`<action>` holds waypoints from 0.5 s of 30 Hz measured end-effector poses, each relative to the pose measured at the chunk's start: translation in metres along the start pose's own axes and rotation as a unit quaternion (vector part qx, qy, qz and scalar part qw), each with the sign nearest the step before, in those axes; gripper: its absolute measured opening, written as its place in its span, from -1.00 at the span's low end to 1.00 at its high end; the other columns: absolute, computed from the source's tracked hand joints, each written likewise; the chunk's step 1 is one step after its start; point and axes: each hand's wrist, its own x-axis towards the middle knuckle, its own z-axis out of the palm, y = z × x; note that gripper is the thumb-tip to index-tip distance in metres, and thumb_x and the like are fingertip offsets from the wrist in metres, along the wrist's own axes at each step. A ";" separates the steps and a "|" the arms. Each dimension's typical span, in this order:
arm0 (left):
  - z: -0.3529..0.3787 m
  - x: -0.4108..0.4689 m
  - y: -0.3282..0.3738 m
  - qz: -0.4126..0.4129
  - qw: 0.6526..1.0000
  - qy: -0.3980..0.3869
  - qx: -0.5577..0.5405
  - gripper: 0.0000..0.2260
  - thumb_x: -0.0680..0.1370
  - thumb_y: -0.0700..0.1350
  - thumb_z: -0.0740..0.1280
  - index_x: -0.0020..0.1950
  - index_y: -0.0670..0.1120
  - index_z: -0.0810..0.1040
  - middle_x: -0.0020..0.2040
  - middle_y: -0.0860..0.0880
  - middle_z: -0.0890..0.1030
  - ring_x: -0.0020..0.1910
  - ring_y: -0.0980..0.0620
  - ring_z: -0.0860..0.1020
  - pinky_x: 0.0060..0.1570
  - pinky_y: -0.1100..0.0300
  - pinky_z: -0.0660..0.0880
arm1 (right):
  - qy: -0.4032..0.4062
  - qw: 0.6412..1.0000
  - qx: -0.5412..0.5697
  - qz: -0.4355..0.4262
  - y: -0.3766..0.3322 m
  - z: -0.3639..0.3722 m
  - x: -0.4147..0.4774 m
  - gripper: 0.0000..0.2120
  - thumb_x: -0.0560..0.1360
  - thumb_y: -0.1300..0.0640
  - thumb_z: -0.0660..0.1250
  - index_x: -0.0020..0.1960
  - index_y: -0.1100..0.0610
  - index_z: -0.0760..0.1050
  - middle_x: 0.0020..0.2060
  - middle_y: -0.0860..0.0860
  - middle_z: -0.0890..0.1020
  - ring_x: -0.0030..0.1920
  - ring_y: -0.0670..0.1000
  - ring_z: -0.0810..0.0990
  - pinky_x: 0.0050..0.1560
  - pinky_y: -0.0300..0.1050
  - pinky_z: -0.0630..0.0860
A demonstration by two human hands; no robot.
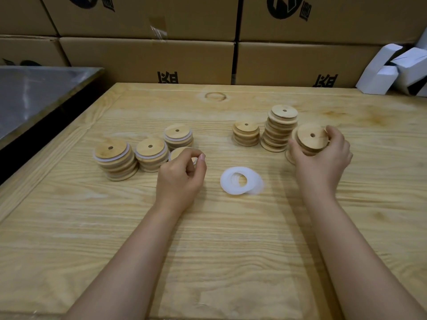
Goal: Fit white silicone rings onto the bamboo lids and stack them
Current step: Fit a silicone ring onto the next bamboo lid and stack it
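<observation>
One ringed lid [178, 153] in left grip [181, 179], bare lid [310, 137] in right grip [323, 160].

soft even indoor light — edges bowed, slightly blurry.

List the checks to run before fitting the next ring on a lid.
1. Right hand grips a bare bamboo lid: ok.
2. Loose silicone rings lie between the hands: ok.
3. Left hand free for a ring: cannot tell; its fingers curl over a ringed lid.
4. Ringed stacks stand upright: ok.
5. Tall bare stack aligned: not ok, lids sit offset.
</observation>
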 end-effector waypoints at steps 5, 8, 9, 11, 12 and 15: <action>0.009 0.005 0.014 -0.211 0.928 -0.069 -0.298 -0.91 0.58 -0.14 0.26 -0.08 -0.05 0.55 -0.46 0.02 0.52 -0.54 0.10 0.43 -0.53 0.29 0.36 | -0.063 0.987 0.061 -0.136 -0.032 0.003 -0.037 -0.33 0.31 -0.02 0.52 0.33 0.18 0.38 0.22 0.08 0.45 0.25 0.06 0.31 0.29 -0.09 0.26; 0.011 0.008 0.020 -0.262 0.863 -0.137 -0.409 -0.86 0.58 -0.09 0.21 0.01 -0.07 0.55 -0.29 0.01 0.64 -0.38 0.08 0.60 -0.45 0.28 0.50 | -0.146 0.961 0.052 -0.231 -0.043 0.010 -0.058 -0.31 0.28 -0.05 0.54 0.31 0.19 0.43 0.21 0.06 0.49 0.24 0.05 0.34 0.30 -0.14 0.20; 0.012 0.008 0.021 -0.260 0.860 -0.154 -0.412 -0.85 0.58 -0.11 0.21 0.00 -0.07 0.56 -0.27 0.04 0.66 -0.33 0.12 0.62 -0.39 0.29 0.52 | -0.165 0.952 0.044 -0.255 -0.044 0.013 -0.064 -0.31 0.27 -0.04 0.55 0.30 0.21 0.44 0.21 0.08 0.50 0.25 0.07 0.37 0.30 -0.13 0.21; 0.014 0.005 0.021 -0.257 0.858 -0.167 -0.412 -0.86 0.59 -0.18 0.22 -0.06 -0.09 0.57 -0.31 0.09 0.65 -0.31 0.19 0.60 -0.33 0.33 0.53 | -0.191 0.937 0.028 -0.290 -0.044 0.018 -0.071 -0.33 0.25 0.01 0.56 0.28 0.23 0.47 0.21 0.10 0.52 0.24 0.13 0.42 0.29 -0.05 0.25; 0.014 0.005 0.021 -0.270 0.850 -0.168 -0.421 -0.86 0.59 -0.20 0.22 -0.07 -0.10 0.57 -0.32 0.07 0.65 -0.32 0.17 0.60 -0.33 0.31 0.53 | -0.203 0.933 0.025 -0.296 -0.043 0.019 -0.073 -0.34 0.25 0.02 0.56 0.28 0.23 0.47 0.21 0.10 0.53 0.23 0.14 0.44 0.28 -0.02 0.27; 0.014 0.006 0.017 -0.318 0.814 -0.173 -0.454 -0.87 0.59 -0.19 0.23 -0.02 -0.14 0.57 -0.26 -0.05 0.66 -0.29 0.04 0.63 -0.34 0.20 0.58 | -0.238 0.934 0.052 -0.262 -0.038 0.020 -0.070 -0.40 0.32 0.02 0.52 0.29 0.20 0.47 0.20 0.04 0.55 0.24 0.06 0.43 0.28 -0.08 0.26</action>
